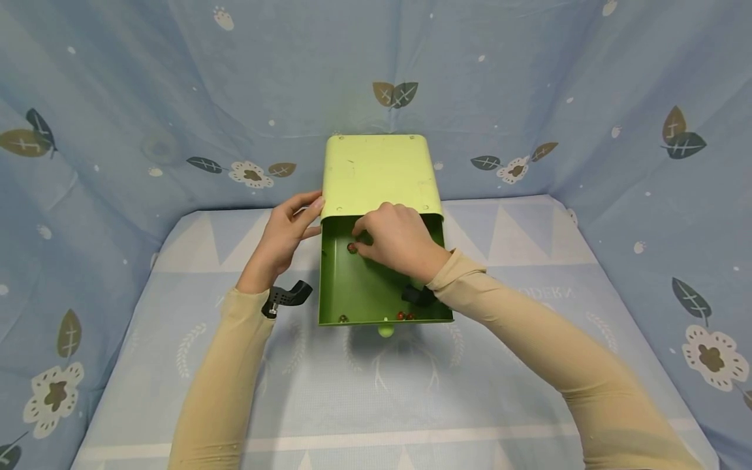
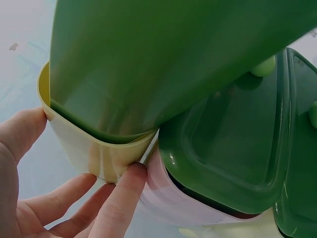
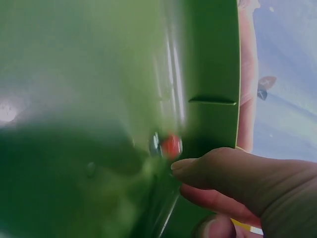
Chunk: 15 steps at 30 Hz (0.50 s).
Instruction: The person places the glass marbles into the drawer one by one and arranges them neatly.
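A green drawer [image 1: 376, 287] stands pulled out of a yellow-green cabinet [image 1: 382, 173]. My left hand [image 1: 286, 232] holds the cabinet's left side; in the left wrist view the thumb [image 2: 29, 129] touches one corner and the fingers [image 2: 116, 203] lie along the side. Inside the drawer, my right hand [image 1: 399, 238] reaches toward the left wall. Just beyond its thumb tip lies a marble [image 3: 171, 146], red and glassy, slightly blurred. Two red marbles [image 1: 401, 316] sit by the drawer's front right, and a darker marble [image 1: 343, 318] by its front left.
Other green drawer fronts [image 2: 233, 144] show under the top cabinet, one in a pink case [image 2: 173, 201]. A round knob [image 1: 386, 331] sticks out of the open drawer's front. Patterned blue cloth [image 1: 235, 98] hangs behind and at both sides of the table [image 1: 499, 405].
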{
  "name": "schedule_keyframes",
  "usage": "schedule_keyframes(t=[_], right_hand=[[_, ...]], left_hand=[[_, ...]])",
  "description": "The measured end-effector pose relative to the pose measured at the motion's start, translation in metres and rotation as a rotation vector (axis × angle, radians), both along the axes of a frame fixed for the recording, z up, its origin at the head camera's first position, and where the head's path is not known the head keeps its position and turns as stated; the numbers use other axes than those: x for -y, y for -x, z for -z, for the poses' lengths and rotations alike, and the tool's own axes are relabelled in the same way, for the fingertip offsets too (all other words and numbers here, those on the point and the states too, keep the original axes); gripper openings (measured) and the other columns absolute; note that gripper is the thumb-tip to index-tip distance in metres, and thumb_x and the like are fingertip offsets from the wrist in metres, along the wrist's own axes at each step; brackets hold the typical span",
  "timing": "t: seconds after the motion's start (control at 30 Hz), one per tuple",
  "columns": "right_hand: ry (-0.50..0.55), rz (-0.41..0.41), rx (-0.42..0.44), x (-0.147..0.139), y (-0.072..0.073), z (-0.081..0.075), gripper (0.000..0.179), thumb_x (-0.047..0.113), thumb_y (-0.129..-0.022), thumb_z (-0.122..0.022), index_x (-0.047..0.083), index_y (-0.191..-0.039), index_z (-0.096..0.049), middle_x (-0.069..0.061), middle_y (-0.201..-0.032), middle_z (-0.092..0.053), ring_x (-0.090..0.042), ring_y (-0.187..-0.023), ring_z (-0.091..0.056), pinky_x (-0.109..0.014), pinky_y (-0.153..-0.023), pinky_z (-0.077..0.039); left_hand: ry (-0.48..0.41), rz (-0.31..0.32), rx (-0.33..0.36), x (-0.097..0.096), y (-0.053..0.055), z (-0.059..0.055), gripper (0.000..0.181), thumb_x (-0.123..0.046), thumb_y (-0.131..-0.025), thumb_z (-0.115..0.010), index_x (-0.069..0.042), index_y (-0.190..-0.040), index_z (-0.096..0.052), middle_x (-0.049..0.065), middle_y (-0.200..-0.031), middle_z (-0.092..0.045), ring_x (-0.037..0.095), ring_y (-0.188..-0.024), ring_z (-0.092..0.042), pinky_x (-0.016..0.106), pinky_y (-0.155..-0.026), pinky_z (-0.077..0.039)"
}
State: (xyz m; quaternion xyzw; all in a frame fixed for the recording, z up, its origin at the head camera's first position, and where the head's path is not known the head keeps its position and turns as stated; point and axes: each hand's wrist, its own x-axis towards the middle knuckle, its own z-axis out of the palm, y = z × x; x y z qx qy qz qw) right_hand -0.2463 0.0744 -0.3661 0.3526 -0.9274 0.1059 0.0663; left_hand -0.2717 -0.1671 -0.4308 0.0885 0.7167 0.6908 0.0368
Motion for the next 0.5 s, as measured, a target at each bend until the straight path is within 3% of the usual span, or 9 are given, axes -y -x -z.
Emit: schedule_keyframes(t=[0.5], right_hand=[[0.018,0.023,0.009,-0.010,-0.010,-0.017,0.018,0.026,-0.099,-0.085,0.017,-0.114,-0.089,0.001,-0.103,-0.083,-0.021,-0.079,-0.074,-0.038,-0.060,-0.062]], left_hand=[[0.006,-0.005,0.004,-0.001,-0.001,0.000,0.066,-0.041,-0.113,-0.064,-0.003,-0.165,-0.047,0.015,-0.166,-0.045,0.031,-0.148,-0.052,0.050,-0.117,-0.054]])
